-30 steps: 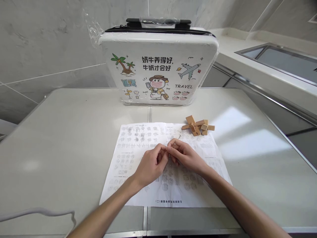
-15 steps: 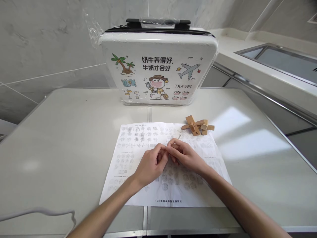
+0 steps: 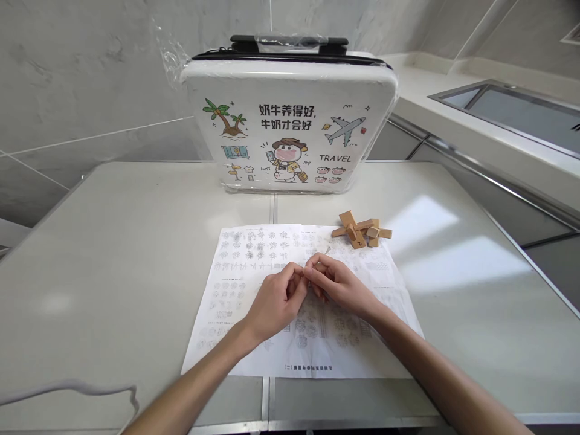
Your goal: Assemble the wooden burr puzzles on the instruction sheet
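Note:
My left hand (image 3: 277, 302) and my right hand (image 3: 339, 283) meet over a printed paper sheet (image 3: 208, 356), fingertips touching. Both have thumb and fingers curled into a pinch. Whatever may sit between the fingertips is too small or hidden to make out. The sheet lies unfolded on the table, upside down to me, with rows of small diagrams and creases across it. Just beyond my right hand, on the sheet's far right corner, wooden puzzle pieces (image 3: 357, 237) rest in a crossed pile; one bears a dark mark.
A white suitcase (image 3: 290, 90) with cartoon prints and plastic wrap stands at the table's back. The grey-white folding table (image 3: 113, 254) has a seam down its middle. A counter (image 3: 489, 115) with a dark glass panel runs along the right, and a tiled wall rises behind.

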### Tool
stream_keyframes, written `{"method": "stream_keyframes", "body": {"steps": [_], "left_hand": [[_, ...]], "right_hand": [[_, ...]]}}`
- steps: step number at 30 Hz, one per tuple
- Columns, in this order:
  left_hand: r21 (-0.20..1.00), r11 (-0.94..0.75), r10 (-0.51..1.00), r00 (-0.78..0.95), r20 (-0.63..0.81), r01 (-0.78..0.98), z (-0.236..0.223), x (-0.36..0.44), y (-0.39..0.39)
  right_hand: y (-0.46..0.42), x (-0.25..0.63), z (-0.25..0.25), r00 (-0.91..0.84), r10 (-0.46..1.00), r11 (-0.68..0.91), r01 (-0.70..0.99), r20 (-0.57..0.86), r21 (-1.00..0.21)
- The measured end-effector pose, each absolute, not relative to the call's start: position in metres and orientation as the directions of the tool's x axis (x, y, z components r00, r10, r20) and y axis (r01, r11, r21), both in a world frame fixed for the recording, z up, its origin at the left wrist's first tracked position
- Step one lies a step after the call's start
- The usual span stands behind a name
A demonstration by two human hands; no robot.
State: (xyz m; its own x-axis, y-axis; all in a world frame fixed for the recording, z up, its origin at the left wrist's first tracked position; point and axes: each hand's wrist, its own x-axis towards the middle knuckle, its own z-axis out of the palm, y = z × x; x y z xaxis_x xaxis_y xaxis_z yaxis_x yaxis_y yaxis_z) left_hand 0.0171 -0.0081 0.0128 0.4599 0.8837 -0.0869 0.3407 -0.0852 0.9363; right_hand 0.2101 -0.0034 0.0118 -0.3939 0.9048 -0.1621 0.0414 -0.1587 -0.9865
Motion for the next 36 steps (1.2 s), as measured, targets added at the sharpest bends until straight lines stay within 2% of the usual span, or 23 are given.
{"method": "stream_keyframes", "body": {"steps": [36], "left_hand": [[0.933, -0.090, 0.883, 0.462, -0.087, 0.348, 0.0134, 0.0172, -0.0082]], "right_hand": [[-0.0048, 0.2107, 0.0134, -0.396, 0.902, -0.164, 0.050, -0.170, -0.985]]}}
